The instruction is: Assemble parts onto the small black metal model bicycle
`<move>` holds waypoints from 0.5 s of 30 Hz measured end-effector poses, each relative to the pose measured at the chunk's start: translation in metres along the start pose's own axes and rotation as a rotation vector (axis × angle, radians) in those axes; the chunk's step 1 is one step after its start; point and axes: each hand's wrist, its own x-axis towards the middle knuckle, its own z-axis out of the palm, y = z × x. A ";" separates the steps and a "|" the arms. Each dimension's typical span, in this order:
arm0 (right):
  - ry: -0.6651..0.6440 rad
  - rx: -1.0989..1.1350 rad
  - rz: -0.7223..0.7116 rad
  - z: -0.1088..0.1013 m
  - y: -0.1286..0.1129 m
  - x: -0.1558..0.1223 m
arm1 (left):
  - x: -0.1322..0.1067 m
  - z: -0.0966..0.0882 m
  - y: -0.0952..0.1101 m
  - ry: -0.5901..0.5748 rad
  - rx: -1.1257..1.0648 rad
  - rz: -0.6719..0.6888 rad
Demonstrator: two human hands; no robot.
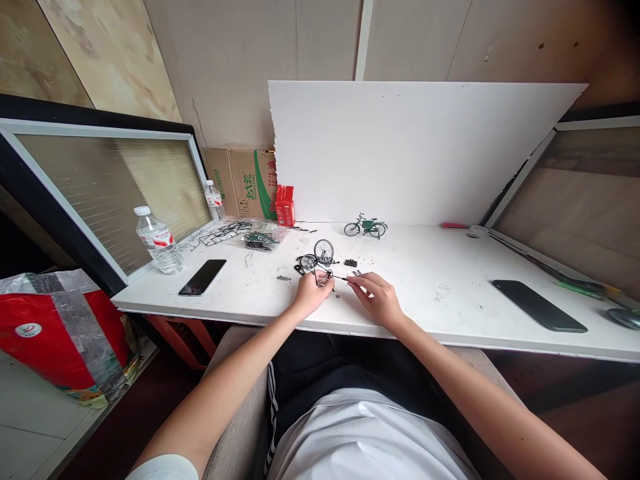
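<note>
And there's the small black model part [329,274], pinched in the left hand [313,292], just left of the right hand [375,294]! Right fingertips pinch a thin dark rod [342,278], lying left to right, its left end at the part; actual contact, I can't tell.

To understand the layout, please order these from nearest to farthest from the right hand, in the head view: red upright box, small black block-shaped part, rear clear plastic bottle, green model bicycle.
1. Small black block-shaped part: just beyond the right hand.
2. Green model bicycle: farther back.
3. Red upright box: back, leftward.
4. Rear clear plastic bottle: back, farthest left.
</note>
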 end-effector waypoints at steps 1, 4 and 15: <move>-0.002 0.005 0.002 0.000 0.000 0.000 | 0.000 0.000 0.001 0.002 0.005 0.001; -0.003 0.013 0.009 0.000 0.000 0.000 | -0.001 -0.001 0.004 0.001 0.006 0.003; -0.005 -0.012 -0.012 0.000 -0.001 0.000 | -0.002 -0.001 0.006 -0.013 0.044 0.018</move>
